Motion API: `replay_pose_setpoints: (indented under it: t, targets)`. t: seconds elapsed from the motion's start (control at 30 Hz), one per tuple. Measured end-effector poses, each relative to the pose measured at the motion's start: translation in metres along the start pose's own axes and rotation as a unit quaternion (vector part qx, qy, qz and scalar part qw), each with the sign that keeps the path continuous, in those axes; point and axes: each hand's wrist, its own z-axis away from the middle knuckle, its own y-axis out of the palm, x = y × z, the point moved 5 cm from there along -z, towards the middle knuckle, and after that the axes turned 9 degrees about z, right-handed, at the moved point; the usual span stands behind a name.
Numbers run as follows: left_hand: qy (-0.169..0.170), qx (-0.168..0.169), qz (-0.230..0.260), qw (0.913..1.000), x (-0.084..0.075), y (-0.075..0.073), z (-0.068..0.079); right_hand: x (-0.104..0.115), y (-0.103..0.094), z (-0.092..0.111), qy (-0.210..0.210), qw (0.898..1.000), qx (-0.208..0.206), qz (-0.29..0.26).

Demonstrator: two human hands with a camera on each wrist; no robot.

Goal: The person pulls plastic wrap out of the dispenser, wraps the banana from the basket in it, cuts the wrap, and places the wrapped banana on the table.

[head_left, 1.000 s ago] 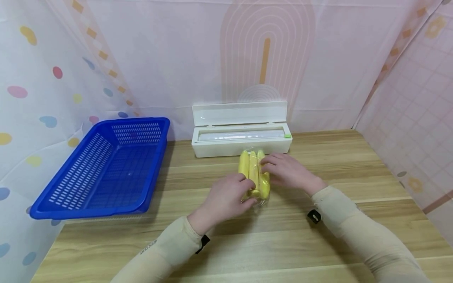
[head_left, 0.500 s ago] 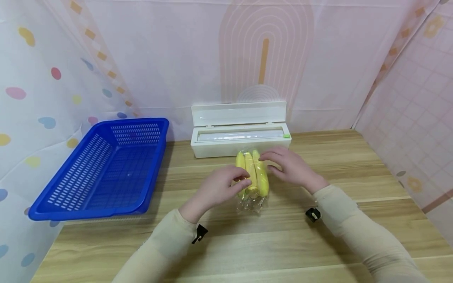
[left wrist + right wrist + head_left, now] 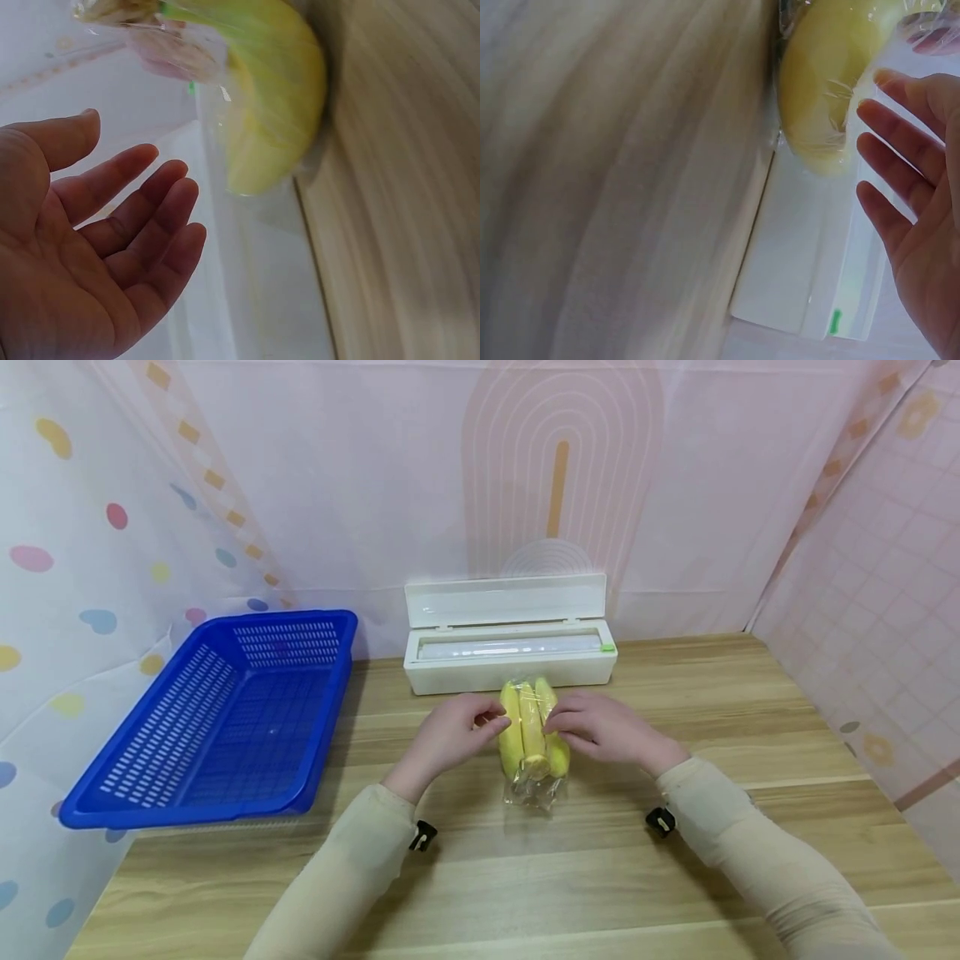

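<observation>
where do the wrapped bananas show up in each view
Head: wrapped bananas, just right of and below centre.
Left wrist: wrapped bananas, top middle.
Right wrist: wrapped bananas, top, right of centre.
Shared landmark: white box, above them in head view, below in both wrist views.

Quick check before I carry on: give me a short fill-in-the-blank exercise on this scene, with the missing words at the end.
1. In the head view, ____ bananas show in the clear film.
2. The lid of the white box is not shut but ____.
3. The colour of the basket is ____.
4. The hand nearer the basket is the person's ____ one.

Missing words: three; open; blue; left.
</observation>
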Motion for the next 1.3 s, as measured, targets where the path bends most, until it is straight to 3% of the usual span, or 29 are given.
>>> replay_pose_setpoints:
  t: [0.37, 0.5, 0.7, 0.83, 0.93, 1.1, 1.2, 1.3]
  targets:
    - [-0.053, 0.011, -0.018, 0.9984, 0.028, 0.010, -0.013, -0.001, 0.005, 0.003, 0.012, 0.999, 0.030, 0.000]
    - [-0.085, 0.013, -0.004, 0.9963, 0.039, 0.013, -0.020, -0.004, 0.008, 0.005, 0.026, 0.999, 0.029, -0.025]
    - [-0.117, 0.014, 0.027, 0.9927, 0.053, 0.013, -0.027, -0.015, 0.008, 0.006, 0.067, 0.993, 0.012, -0.095]
    - [-0.126, 0.010, 0.030, 0.9915, 0.060, 0.010, -0.030, -0.027, 0.005, 0.005, 0.127, 0.985, 0.003, -0.116]
    - [-0.135, 0.007, 0.035, 0.9903, 0.064, 0.008, -0.033, -0.038, 0.004, 0.005, 0.195, 0.971, -0.001, -0.137]
    - [-0.169, -0.006, 0.087, 0.9818, 0.073, 0.007, -0.040, -0.053, 0.008, 0.005, 0.304, 0.934, 0.001, -0.186]
    - [-0.205, -0.012, 0.154, 0.9664, 0.080, 0.009, -0.043, -0.057, 0.013, 0.004, 0.358, 0.907, 0.012, -0.222]
    - [-0.248, -0.017, 0.229, 0.9409, 0.084, 0.012, -0.043, -0.060, 0.021, 0.003, 0.406, 0.867, 0.020, -0.289]
